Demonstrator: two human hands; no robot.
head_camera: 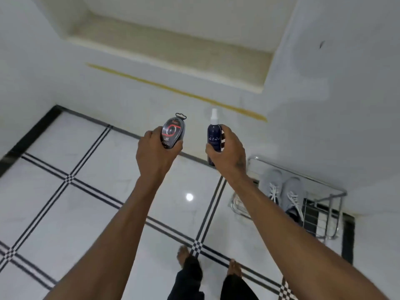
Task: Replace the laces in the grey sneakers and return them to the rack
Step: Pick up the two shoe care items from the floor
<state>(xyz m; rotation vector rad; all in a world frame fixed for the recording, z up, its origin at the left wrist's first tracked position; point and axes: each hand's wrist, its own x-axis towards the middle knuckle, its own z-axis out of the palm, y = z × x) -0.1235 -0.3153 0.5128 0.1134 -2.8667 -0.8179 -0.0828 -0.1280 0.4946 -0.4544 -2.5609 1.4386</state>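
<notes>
Two grey sneakers (285, 191) with white laces stand side by side on a chrome wire shoe rack (329, 200) against the wall at the right. My left hand (155, 150) is held out in front, gripping an oval black and red shoe-polish sponge pack (172, 132). A dark blue spray bottle (214, 135) with a white nozzle stands upright in my right hand (229, 150). Both hands are above the floor, left of the rack.
The floor is glossy white tile with black checkered lines (71, 178). A recessed wall niche (173, 46) sits above a yellow stripe (177, 92). My bare feet (184, 256) stand on the floor below the hands. The white wall corner is close on the right.
</notes>
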